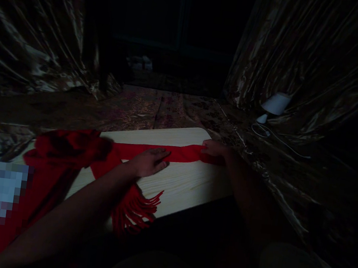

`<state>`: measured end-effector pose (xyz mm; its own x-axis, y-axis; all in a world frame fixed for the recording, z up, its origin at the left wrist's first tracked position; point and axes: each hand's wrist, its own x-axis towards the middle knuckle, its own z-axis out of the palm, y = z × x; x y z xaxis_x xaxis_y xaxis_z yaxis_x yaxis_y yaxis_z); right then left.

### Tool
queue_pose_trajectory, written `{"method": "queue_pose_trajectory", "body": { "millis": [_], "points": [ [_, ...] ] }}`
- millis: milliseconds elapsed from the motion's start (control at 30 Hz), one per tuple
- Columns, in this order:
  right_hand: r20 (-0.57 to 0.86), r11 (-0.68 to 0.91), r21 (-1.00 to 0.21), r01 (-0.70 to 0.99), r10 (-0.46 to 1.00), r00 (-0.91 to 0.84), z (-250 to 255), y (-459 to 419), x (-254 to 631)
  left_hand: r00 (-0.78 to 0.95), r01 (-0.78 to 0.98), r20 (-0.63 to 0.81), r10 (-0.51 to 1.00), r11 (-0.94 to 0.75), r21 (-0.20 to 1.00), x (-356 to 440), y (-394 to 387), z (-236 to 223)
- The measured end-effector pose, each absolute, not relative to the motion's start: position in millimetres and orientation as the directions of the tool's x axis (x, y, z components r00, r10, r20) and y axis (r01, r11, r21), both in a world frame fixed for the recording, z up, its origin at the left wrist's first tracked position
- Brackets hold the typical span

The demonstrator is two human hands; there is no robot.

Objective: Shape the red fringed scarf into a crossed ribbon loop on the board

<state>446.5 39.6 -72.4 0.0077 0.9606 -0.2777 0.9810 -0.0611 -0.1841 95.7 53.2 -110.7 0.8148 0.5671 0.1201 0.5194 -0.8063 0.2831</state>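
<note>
A red scarf lies stretched in a flat strip across a pale wooden board. Its fringed end hangs near the board's front edge, and a bunched part sits at the left. My left hand rests flat on the strip near its middle, fingers stretched out. My right hand is at the strip's far right end, fingers curled onto the cloth at the board's corner. The scene is very dark.
Shiny patterned fabric covers the surface behind the board and hangs as drapes at both sides. A small white lamp with a cord stands at the right. A blurred patch fills the lower left.
</note>
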Motion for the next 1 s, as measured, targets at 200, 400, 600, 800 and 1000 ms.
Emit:
{"method": "queue_pose_trajectory", "body": {
  "millis": [200, 400, 600, 800, 1000],
  "points": [
    [-0.082, -0.172, -0.545, 0.821, 0.985, 0.152, -78.9, 84.6, 452.1, 0.744, 0.636, 0.047, 0.666, -0.729, 0.253, 109.7, 88.1, -118.9],
    [0.082, -0.223, -0.415, 0.882, 0.956, 0.280, -85.2, 114.1, 433.1, 0.672, 0.728, 0.007, 0.741, -0.662, 0.175, 122.3, 113.7, -126.0],
    [0.240, -0.111, -0.054, 0.992, 0.963, 0.121, -79.8, 99.3, 408.8, 0.688, 0.716, -0.012, 0.726, -0.676, 0.177, 119.8, 130.7, -129.0],
    [0.108, 0.225, -0.009, 0.974, 0.969, -0.223, -87.4, 86.5, 392.9, 0.699, 0.704, 0.000, 0.715, -0.688, 0.174, 115.6, 139.0, -130.4],
    [0.093, 0.132, 0.082, 0.988, 0.986, -0.139, -101.1, 78.8, 372.9, 0.693, 0.709, 0.004, 0.721, -0.683, 0.177, 116.5, 138.1, -131.2]
  ]
}}
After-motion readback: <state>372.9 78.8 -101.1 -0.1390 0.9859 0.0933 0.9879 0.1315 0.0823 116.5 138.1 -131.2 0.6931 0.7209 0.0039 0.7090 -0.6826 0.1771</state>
